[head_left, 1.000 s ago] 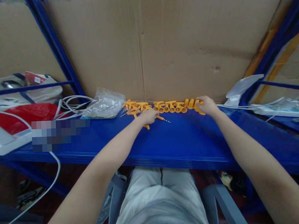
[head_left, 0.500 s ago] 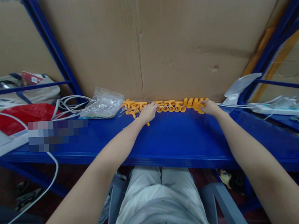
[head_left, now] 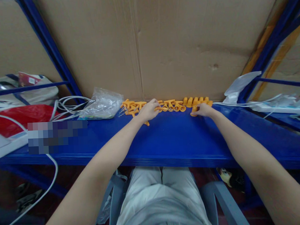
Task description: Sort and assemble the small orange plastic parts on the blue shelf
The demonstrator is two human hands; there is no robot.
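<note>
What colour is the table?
The table is blue, a deep, slightly shiny blue. It shows best in the head view.

head-worn view over a blue worktop (head_left: pixel 171 138)
it looks forward and down from above the lap (head_left: pixel 163 194), facing a cardboard panel (head_left: pixel 174 51); worktop within arm's reach, single view.

orange piece (head_left: pixel 194 110): partly behind right hand (head_left: pixel 203 110) | left hand (head_left: pixel 150 111): grip unclear | pixelated patch (head_left: pixel 55 136): contents blurred
</note>
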